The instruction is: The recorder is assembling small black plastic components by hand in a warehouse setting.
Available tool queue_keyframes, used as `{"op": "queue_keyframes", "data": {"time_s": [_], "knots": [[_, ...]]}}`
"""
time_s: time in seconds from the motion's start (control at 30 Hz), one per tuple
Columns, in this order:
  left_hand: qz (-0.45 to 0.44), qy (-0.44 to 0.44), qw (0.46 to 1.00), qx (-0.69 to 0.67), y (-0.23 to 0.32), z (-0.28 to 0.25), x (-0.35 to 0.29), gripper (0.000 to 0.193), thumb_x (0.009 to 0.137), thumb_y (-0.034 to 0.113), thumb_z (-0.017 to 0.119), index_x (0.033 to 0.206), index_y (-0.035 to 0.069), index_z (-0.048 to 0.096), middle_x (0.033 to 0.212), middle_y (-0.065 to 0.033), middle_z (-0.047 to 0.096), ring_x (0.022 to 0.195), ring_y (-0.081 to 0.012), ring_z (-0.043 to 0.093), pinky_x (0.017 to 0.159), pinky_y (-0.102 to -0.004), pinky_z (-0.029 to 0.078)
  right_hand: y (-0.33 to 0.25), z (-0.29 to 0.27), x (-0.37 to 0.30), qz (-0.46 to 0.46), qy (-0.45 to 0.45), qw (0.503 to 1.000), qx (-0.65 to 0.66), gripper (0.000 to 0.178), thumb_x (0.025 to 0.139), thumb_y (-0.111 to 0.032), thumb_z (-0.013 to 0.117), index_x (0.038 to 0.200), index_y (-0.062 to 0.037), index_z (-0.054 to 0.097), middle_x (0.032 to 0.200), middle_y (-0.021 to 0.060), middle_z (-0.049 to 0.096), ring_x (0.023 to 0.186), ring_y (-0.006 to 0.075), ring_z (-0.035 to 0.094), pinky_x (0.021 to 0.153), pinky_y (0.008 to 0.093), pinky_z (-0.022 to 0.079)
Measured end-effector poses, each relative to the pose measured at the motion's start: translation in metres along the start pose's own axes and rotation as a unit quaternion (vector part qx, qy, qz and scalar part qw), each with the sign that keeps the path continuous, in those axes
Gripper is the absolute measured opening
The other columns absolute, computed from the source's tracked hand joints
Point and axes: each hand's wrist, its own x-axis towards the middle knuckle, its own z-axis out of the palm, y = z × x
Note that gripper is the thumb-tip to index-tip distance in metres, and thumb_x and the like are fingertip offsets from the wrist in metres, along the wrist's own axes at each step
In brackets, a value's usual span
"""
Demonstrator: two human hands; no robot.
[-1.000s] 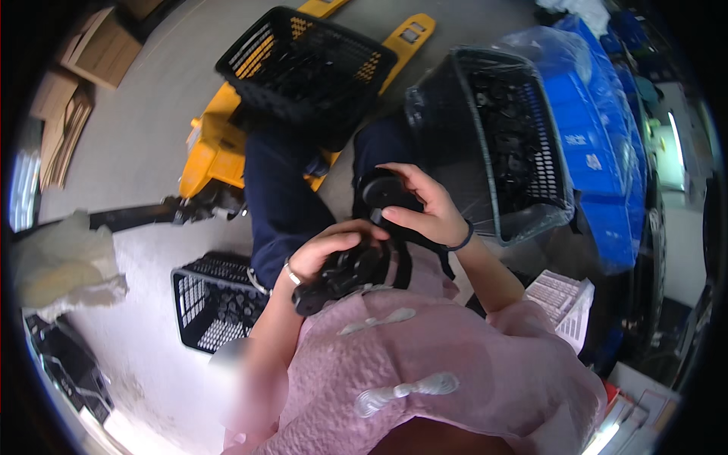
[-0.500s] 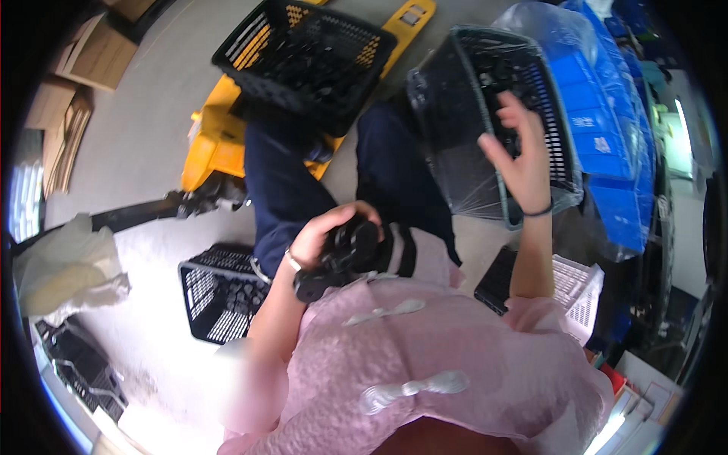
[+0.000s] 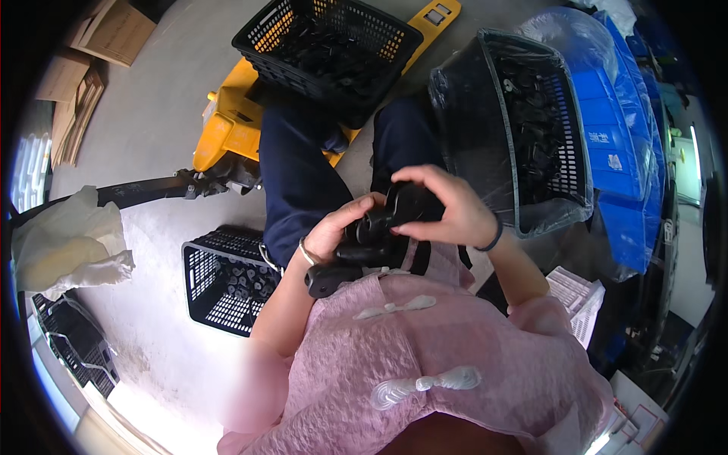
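Above my lap, both my hands are closed round black moulded parts. My left hand [image 3: 334, 231] grips a rounded black part [image 3: 371, 225] with fingers and thumb. My right hand [image 3: 459, 212] holds a wider curved black part [image 3: 413, 203] between thumb and fingers, right up against the left hand's part. Whether the two parts are joined I cannot tell. More black pieces lie on my lap below the hands, among them a cylindrical one [image 3: 332, 279] near my left wrist; their exact kind does not show.
Ahead, a black crate [image 3: 303, 85] of black parts rests on a yellow pallet jack [image 3: 227, 135]. To the right stands a plastic-wrapped crate [image 3: 503, 114] of black parts, beside blue bins [image 3: 603, 114]. Another black crate [image 3: 199, 284] with small parts sits at left; cardboard [image 3: 117, 34] lies beyond.
My right hand, open over the wrapped crate before, has come back to my lap and now holds a curved black part. The left hand remains at my lap with its part.
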Motion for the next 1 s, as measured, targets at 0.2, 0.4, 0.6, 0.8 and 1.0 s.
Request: {"op": "queue_keyframes", "data": {"time_s": [0.2,0.4,0.6,0.8,1.0], "knots": [[0.003,-0.059,0.994,0.087,0.003,-0.001,0.004,0.036,0.081,0.023,0.056,0.108,0.001,0.049,0.094,-0.0136,0.059,0.084,-0.0195,0.060,0.079,-0.0287,0.047,0.004,-0.021,0.013,0.006,-0.098,0.994,0.057,0.053,0.069,-0.010,0.067,0.118,-0.0040,0.047,0.096,0.0069,0.054,0.089,0.0164,0.054,0.079,0.0280,0.043],[0.007,-0.003,0.994,0.110,-0.001,0.002,0.002,0.032,0.079,0.014,0.057,0.108,0.000,0.052,0.092,-0.0081,0.061,0.084,-0.0155,0.059,0.078,-0.0258,0.046,0.016,0.008,0.009,0.118,-0.086,0.944,0.297,0.052,0.078,-0.010,0.063,0.124,-0.0018,0.039,0.103,0.0045,0.053,0.094,0.0109,0.050,0.081,0.0248,0.040],[0.030,-0.007,0.983,0.181,0.000,0.005,0.004,0.032,0.080,0.016,0.057,0.108,0.001,0.052,0.092,-0.0069,0.061,0.085,-0.0134,0.058,0.076,-0.0253,0.046,0.015,0.013,0.002,0.076,-0.021,0.964,0.256,0.047,0.076,-0.007,0.063,0.118,0.0002,0.043,0.097,0.0074,0.057,0.085,0.0125,0.056,0.077,0.0264,0.044],[0.015,-0.045,0.986,0.160,0.005,0.008,0.003,0.036,0.080,0.017,0.056,0.111,0.001,0.049,0.094,-0.0066,0.059,0.087,-0.0124,0.057,0.077,-0.0239,0.045,0.006,0.000,0.000,-0.139,0.083,0.982,-0.097,0.037,0.063,0.006,0.058,0.099,-0.0051,0.052,0.096,0.0077,0.052,0.091,0.0238,0.054,0.078,0.0305,0.043],[0.017,-0.056,0.985,0.162,0.005,0.008,0.003,0.027,0.084,0.017,0.054,0.107,0.004,0.051,0.091,-0.0024,0.058,0.085,-0.0087,0.053,0.077,-0.0206,0.040,0.014,0.005,0.001,-0.214,0.115,0.964,-0.108,0.035,0.059,0.013,0.058,0.088,-0.0058,0.050,0.101,0.0091,0.053,0.097,0.0280,0.053,0.077,0.0331,0.047]]}}
